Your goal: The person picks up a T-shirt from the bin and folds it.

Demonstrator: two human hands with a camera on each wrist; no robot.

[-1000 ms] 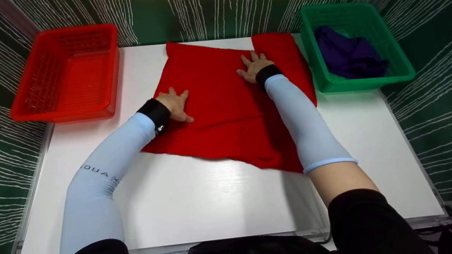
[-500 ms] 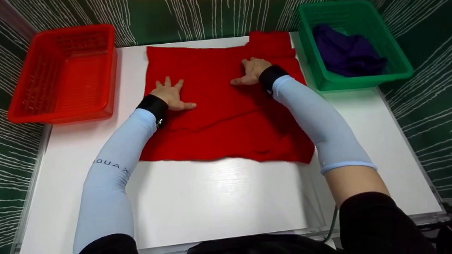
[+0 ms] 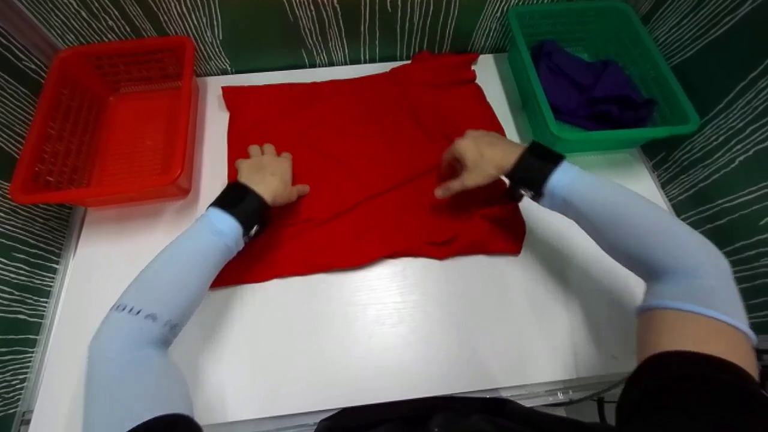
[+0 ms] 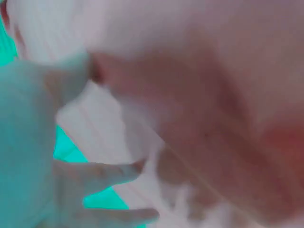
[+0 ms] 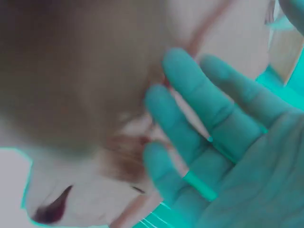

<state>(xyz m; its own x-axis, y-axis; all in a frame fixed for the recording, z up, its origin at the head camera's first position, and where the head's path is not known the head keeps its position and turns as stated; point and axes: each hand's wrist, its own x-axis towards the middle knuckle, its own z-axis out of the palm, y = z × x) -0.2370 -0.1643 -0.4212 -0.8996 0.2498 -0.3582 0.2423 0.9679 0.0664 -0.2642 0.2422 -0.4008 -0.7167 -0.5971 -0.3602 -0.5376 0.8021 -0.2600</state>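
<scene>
A red cloth [image 3: 354, 150] lies spread on the white table, with a diagonal crease across its middle and an uneven upper right corner. On its left part rests my left hand [image 3: 267, 174], palm down with fingers apart. Over the right part is my right hand [image 3: 480, 159], its fingers loosely bent and nothing between them. In the right wrist view, the fingers [image 5: 190, 99] stand a little apart above the cloth. Whether they touch it I cannot tell. Colours are distorted in the left wrist view, where the left hand [image 4: 28, 142] shows at the side.
A red plastic basket [image 3: 186, 120] stands at the left of the white table [image 3: 384, 336]. On the right, a green basket [image 3: 624, 141] holds a purple cloth [image 3: 591, 90]. A patterned green wall [image 3: 270, 36] closes off the back.
The red cloth has shifted left and lies wider, its right edge now away from the green basket. My right hand has moved right and toward me, its fingers bending; my left hand went slightly left.
</scene>
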